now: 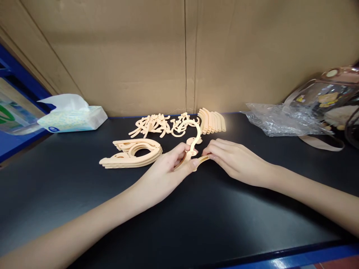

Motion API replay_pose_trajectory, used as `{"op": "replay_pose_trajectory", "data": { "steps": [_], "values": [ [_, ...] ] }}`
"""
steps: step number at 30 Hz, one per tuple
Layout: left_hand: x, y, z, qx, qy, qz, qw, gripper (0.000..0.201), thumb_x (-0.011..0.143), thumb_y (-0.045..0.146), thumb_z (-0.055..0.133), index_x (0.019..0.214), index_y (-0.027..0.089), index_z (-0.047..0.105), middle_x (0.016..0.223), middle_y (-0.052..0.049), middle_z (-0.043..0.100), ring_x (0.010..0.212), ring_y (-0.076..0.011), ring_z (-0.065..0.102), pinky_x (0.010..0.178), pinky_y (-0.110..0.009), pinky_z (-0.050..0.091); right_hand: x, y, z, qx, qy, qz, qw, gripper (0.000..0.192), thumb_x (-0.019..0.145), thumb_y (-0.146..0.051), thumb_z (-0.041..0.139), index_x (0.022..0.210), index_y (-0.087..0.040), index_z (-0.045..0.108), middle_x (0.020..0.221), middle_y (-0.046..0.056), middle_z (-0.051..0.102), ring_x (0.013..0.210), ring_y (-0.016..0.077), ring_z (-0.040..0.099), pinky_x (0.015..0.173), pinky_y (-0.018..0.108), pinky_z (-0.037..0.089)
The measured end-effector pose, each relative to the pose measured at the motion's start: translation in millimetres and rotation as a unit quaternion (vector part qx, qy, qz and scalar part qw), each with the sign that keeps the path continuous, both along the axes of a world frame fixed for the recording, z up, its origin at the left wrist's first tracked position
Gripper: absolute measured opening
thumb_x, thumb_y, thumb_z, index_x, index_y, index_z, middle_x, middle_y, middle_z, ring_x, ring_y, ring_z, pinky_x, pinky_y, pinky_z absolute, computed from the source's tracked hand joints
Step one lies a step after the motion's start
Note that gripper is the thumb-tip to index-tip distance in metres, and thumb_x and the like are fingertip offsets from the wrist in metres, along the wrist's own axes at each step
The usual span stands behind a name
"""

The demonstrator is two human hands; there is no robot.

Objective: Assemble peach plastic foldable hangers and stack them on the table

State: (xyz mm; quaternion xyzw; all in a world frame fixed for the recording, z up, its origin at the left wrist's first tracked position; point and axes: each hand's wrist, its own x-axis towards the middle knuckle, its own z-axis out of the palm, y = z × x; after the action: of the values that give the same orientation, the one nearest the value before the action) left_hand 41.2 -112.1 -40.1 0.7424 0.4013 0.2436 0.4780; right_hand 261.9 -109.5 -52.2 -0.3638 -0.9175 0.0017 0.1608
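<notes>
**Peach hanger [199,132] gripped dead centre, left hand [168,162] and right hand [238,160] both on it**

Clock centred on the hanger, 12 = away from us. Largest first.
Tan cardboard [126,56] stands across 12.
Black bench [238,220] under everything, blue trim [331,254] at 4.
See-through bag [331,93] at 2, pale strap [321,143] trailing onto the bench.
Crumpled clear plastic [280,121] at 2 too, just beside the bag, closer in to us.
Tissue pack [73,123] between 9 and 10, one sheet pulled up.
Hanger stack [126,160] at 9, flat, just beside the left hand.
We see the left hand clasping the hanger around its hook base, hook curling up toward 12.
Right hand, palm down at 3, pinches a short slat [202,160]; we can't tell if it's joined to the hook.
Loose hooks [151,125] heaped at 10 to 11.
Loose slats [211,121] lined up at 1.
</notes>
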Motion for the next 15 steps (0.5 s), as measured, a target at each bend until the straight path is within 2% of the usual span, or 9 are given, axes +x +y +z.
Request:
{"op": "replay_pose_trajectory", "data": {
  "steps": [5, 10, 13, 15],
  "values": [
    [-0.9, 1.1, -2.7, 0.032, 0.022, -0.010, 0.999, 0.026, 0.086, 0.043, 0.059, 0.093, 0.021, 0.045, 0.072, 0.007, 0.043, 0.063, -0.0088, 0.037, 0.060, -0.022, 0.035, 1.2, 0.5, -0.5, 0.005, 0.004, 0.001, 1.000, 0.019, 0.095, -0.012, 0.034, 0.097, -0.017, 0.053, 0.089, 0.006, 0.058, 0.080, 0.0174, 0.051, 0.074, 0.031, 0.044],
    [-2.6, 1.8, -5.7, 0.042, 0.026, -0.009, 0.999, 0.023, 0.091, 0.044, 0.050, 0.094, 0.021, 0.045, 0.069, 0.007, 0.037, 0.061, -0.0095, 0.036, 0.056, -0.022, 0.033, 1.5, -0.1, 0.4, 0.004, 0.004, -0.006, 1.000, 0.024, 0.096, -0.015, 0.032, 0.102, -0.017, 0.055, 0.092, 0.006, 0.060, 0.082, 0.0177, 0.054, 0.073, 0.031, 0.044],
    [-3.0, 1.4, -4.7, 0.035, 0.024, -0.013, 0.999, 0.022, 0.094, 0.043, 0.044, 0.095, 0.021, 0.046, 0.072, 0.005, 0.042, 0.061, -0.0093, 0.040, 0.055, -0.022, 0.034, 1.1, -1.2, 2.6, -0.017, -0.002, -0.007, 1.000, 0.027, 0.099, -0.024, 0.031, 0.101, -0.017, 0.057, 0.089, 0.005, 0.061, 0.080, 0.0167, 0.055, 0.073, 0.031, 0.043],
    [-2.3, 0.9, -2.5, 0.031, 0.019, -0.017, 0.999, 0.022, 0.095, 0.042, 0.042, 0.094, 0.021, 0.046, 0.073, 0.005, 0.046, 0.060, -0.0085, 0.042, 0.054, -0.021, 0.035, 0.9, -1.9, 4.0, -0.029, -0.007, -0.007, 1.000, 0.031, 0.098, -0.039, 0.036, 0.098, -0.017, 0.058, 0.087, 0.004, 0.061, 0.078, 0.0166, 0.056, 0.071, 0.030, 0.042]
  ]
}}
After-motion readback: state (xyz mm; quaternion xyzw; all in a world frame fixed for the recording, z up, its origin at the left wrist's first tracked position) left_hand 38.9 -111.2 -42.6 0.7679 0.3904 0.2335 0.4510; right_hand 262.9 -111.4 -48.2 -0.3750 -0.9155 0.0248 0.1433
